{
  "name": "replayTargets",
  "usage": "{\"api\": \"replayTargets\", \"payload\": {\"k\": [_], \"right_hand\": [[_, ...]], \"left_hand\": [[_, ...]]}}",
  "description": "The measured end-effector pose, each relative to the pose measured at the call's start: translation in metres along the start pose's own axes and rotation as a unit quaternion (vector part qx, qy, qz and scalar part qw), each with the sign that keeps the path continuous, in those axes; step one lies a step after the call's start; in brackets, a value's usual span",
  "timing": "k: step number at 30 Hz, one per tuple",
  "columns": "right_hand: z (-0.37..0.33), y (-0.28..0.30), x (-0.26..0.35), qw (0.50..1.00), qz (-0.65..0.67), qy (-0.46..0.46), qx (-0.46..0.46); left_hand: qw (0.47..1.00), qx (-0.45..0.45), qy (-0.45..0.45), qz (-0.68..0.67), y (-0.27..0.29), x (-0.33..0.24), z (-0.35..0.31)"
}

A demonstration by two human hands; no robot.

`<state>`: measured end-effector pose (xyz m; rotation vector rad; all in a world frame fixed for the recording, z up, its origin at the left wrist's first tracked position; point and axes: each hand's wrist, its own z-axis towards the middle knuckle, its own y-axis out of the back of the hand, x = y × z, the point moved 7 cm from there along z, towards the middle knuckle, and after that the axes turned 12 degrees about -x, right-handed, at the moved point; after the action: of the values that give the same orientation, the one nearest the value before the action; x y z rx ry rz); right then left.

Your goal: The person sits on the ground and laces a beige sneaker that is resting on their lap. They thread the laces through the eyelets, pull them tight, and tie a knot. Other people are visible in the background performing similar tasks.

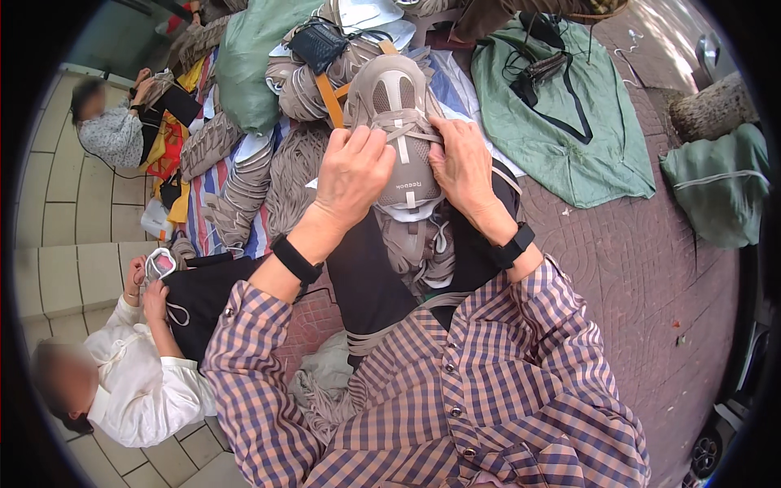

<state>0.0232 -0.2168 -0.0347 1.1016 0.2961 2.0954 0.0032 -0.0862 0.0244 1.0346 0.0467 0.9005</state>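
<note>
A grey-beige sneaker upper [408, 175] lies over my lap, its toe pointing away from me and its tongue towards me. Pale laces [409, 126] cross its middle. At its left side my left hand [354, 172] is closed, fingertips pinched around a lace. My right hand [465, 169] is closed on the right edge of the upper, thumb near the eyelets; whether it also pinches a lace is hidden. More uppers [413, 244] of the same colour hang stacked beneath, between my knees.
Bundled uppers [244, 191] and a heap of laces [297, 175] lie ahead on a striped sheet. Beyond are a small black bag [317, 45] and green sacks [561, 138]. Two people sit at left, one holding a shoe piece [160, 263]. A log [716, 107] lies far right.
</note>
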Motion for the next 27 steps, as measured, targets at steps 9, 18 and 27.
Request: {"api": "replayTargets", "payload": {"k": [9,18,27], "right_hand": [[0.001,0.002,-0.009,0.999,0.006,0.018,0.044],[0.005,0.006,-0.003,1.0,0.006,0.009,0.009],[0.012,0.005,-0.017,0.996,0.061,0.012,0.059]], "left_hand": [[0.98,0.08,-0.151,0.102,-0.033,-0.015,0.017],[0.938,0.048,0.176,-0.295,-0.005,-0.037,-0.014],[0.932,-0.053,0.337,-0.12,-0.043,-0.033,-0.001]]}}
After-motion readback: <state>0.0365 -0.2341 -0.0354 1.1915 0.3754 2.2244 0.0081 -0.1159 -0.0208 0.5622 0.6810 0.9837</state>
